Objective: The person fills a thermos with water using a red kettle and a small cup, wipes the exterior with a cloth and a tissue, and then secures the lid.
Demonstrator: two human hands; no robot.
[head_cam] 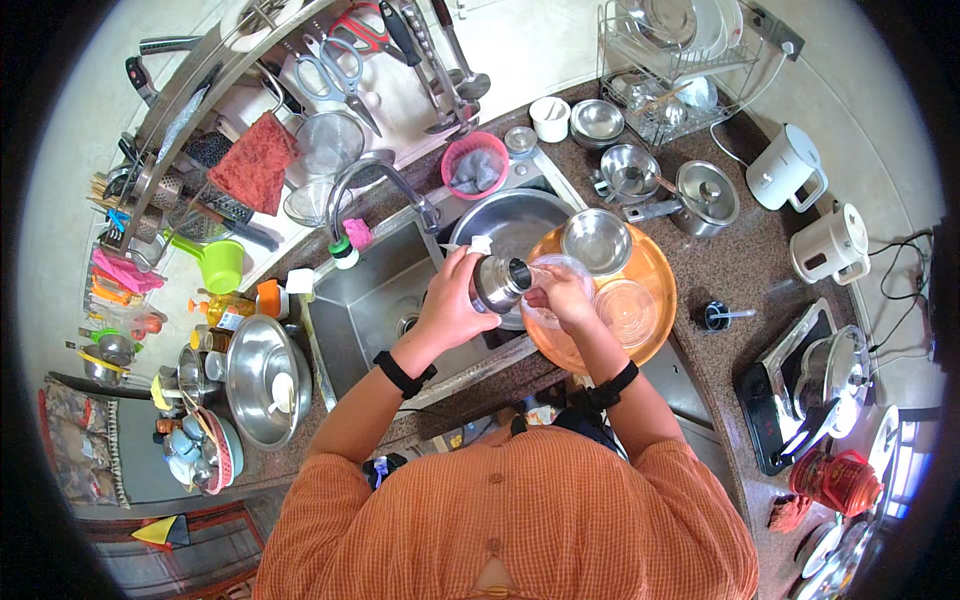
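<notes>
My left hand [444, 301] grips a stainless steel flask [493, 285] from its far-left side. The flask lies tilted, its dark open mouth facing right, above the near rim of a steel basin [517, 214]. My right hand [562, 297] is close to that mouth with its fingers curled; whether it holds anything cannot be made out. Behind the right hand is a clear plastic bowl [570, 264] on a round orange wooden tray [660, 300]. A clear round lid [625, 312] and a steel bowl [598, 241] also rest there. A white scrap [481, 244] shows beyond my left fingertips.
The sink [360, 315] has a curved faucet [375, 169] above it. A large steel bowl [266, 382] stands left. On the right are a lidded saucepan [706, 196], a small black cup [716, 315], two white kettles and an induction cooker [780, 390]. Utensils hang from a rack at upper left.
</notes>
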